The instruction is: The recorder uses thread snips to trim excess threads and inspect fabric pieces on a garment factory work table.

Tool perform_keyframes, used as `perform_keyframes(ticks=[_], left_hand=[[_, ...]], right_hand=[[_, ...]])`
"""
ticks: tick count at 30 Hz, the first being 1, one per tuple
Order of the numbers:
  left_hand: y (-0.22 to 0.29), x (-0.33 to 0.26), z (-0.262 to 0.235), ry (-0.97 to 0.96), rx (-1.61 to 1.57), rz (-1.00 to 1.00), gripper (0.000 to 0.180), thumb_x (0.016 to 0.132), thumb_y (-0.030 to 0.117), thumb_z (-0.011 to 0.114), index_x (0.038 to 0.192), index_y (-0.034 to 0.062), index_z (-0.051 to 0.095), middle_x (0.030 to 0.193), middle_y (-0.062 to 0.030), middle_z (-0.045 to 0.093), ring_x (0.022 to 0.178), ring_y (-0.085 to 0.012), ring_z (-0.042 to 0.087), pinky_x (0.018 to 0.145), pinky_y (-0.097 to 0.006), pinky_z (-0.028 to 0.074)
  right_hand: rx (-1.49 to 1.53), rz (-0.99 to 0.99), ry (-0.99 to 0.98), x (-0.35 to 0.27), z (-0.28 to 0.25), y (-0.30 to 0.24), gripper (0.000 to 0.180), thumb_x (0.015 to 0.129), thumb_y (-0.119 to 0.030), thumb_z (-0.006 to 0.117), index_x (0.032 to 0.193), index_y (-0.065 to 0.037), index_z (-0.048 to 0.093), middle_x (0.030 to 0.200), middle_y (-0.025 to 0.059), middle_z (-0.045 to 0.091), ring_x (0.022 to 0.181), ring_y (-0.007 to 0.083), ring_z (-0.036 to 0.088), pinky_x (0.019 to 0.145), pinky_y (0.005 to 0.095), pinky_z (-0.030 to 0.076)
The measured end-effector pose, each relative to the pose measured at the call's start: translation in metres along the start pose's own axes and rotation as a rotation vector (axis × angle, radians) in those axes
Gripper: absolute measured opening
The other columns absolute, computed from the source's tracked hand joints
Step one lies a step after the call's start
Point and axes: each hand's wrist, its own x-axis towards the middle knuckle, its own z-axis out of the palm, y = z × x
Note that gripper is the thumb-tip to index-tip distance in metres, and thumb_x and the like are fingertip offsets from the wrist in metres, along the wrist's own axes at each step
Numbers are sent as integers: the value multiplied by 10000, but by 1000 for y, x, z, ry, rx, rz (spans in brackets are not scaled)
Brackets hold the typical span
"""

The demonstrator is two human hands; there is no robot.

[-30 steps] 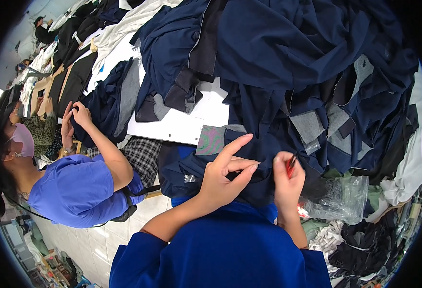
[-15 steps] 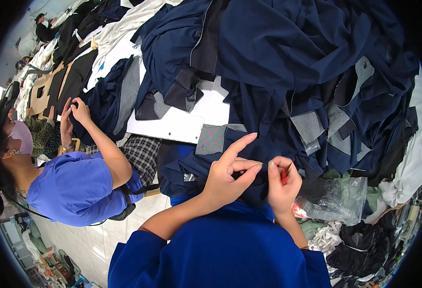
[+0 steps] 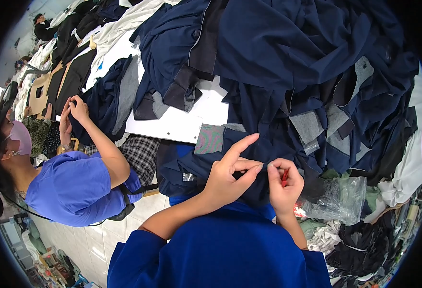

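Note:
My left hand is over my lap, index finger stretched out, thumb and middle finger pressed together in a pinch. What lies in that pinch is too small to make out. Close beside it, my right hand pinches thumb against index finger, the fingertips of both hands almost meeting. A small red object is tucked in the curled fingers of my right hand; its kind is mostly hidden. Beneath the hands lies navy fabric, and a grey patch with a coloured sheen shows just beyond my left hand.
Heaped navy garments with grey-backed pieces cover the white table. A clear plastic bag is at right, above dark cloth scraps. On the left a person in a blue shirt sits close, hands raised over navy cloth.
My hands stay nearly in place, the fingertips still close together. The red object in my right hand has turned slightly. The person at left has brought their hands closer together.

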Motion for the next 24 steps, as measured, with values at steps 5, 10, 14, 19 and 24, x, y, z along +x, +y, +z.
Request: perform_keyframes(ticks=[5,10,14,19,24], left_hand=[[2,1,-5,-17,102,37,585,822,16,631,1353,20,386,837,-86,708,785,-111,661,728,-222,489],[-1,0,-6,7,70,-9,596,819,15,630,1359,23,377,838,-90,708,783,-124,665,733,-229,493],[2,1,-5,-11,185,92,610,815,9,628,1366,19,367,845,-98,707,789,-140,669,761,-244,494],[5,1,-9,-29,227,125,620,807,-1,628,1366,6,361,841,-103,706,799,-144,669,777,-248,492],[7,0,-11,-21,247,126,629,800,-8,630,1367,2,358,827,-99,704,788,-139,664,770,-245,489]], right_hand=[[535,222,214,11,-9,-3,117,943,-148,522,938,-31,516,543,-61,345,438,35,276,451,217,220],[81,33,59,0,-14,-10,83,896,-37,583,931,19,633,691,-58,533,565,-6,363,526,145,261],[-58,-67,-48,3,-8,-9,90,853,0,623,941,8,643,727,-41,560,586,-1,412,524,146,304],[-168,-89,-48,2,-4,-3,24,897,-19,568,886,3,568,739,-33,519,619,15,396,545,160,301],[281,60,108,5,-10,2,58,930,-51,537,901,-1,550,746,-15,521,647,28,449,583,155,350]])
